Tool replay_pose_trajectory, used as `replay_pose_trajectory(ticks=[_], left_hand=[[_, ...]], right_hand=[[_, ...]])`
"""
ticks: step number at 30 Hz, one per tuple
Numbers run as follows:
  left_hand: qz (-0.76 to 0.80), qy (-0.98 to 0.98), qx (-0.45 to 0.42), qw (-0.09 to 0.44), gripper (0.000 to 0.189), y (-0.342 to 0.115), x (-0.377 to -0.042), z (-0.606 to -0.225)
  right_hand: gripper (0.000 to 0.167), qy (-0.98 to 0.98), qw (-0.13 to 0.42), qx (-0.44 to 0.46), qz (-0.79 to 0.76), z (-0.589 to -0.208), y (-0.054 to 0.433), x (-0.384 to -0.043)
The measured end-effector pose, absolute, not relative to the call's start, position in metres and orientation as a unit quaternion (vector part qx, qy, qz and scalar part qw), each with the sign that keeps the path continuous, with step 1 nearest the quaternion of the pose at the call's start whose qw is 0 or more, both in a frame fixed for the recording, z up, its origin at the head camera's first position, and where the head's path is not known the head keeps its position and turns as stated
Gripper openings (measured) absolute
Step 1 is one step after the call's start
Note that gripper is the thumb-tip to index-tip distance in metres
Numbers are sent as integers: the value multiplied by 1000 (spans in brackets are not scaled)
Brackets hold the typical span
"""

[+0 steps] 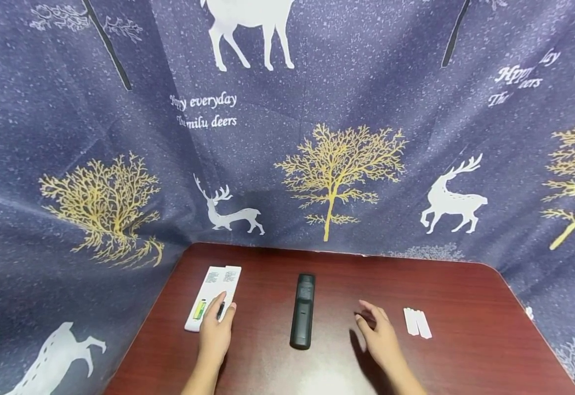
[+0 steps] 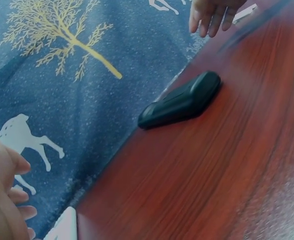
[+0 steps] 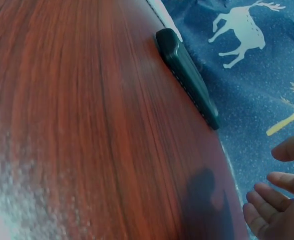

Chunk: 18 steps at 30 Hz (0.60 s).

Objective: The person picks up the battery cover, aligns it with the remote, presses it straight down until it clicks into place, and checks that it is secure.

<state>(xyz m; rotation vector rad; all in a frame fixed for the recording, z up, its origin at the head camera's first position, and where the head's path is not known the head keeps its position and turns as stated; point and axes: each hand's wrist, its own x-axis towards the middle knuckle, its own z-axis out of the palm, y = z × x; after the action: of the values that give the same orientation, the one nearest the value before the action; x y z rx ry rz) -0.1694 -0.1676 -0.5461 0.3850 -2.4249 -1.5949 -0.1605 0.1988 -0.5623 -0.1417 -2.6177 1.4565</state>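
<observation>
My left hand [image 1: 215, 334] is over the near end of a flat white printed piece [image 1: 223, 288] on the left of the table. A green-and-yellow battery [image 1: 199, 309] lies on that piece, and a small dark item [image 1: 221, 310] shows between thumb and fingers; whether they touch it is unclear. A long black handset-like device [image 1: 302, 312] lies lengthwise in the middle, between the hands. My right hand [image 1: 381, 337] hovers above the table, fingers loosely bent and holding nothing; its shadow falls beside it. Two white strips [image 1: 417, 322] lie to its right.
The dark red wooden table [image 1: 346, 280] has rounded far corners. A blue cloth [image 1: 248, 164] printed with deer and trees hangs behind it and along its left side. Light glares off the table's near edge [image 1: 324, 378].
</observation>
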Motion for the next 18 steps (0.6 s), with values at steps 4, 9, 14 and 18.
replay_pose_trajectory(ticks=[4, 9, 14, 18], left_hand=[[-533, -828, 134, 113, 52, -173, -171, -545], [-524, -831, 137, 126, 51, -180, -172, -548], [-522, -831, 144, 130, 51, -186, -173, -548], [-519, -831, 152, 131, 53, -189, -173, -546]], right_hand=[[44, -872, 70, -48, 483, -563, 203, -160], [44, -880, 76, -50, 466, -564, 208, -158], [46, -886, 73, -52, 455, -562, 213, -158], [46, -890, 72, -54, 447, -559, 218, -157]])
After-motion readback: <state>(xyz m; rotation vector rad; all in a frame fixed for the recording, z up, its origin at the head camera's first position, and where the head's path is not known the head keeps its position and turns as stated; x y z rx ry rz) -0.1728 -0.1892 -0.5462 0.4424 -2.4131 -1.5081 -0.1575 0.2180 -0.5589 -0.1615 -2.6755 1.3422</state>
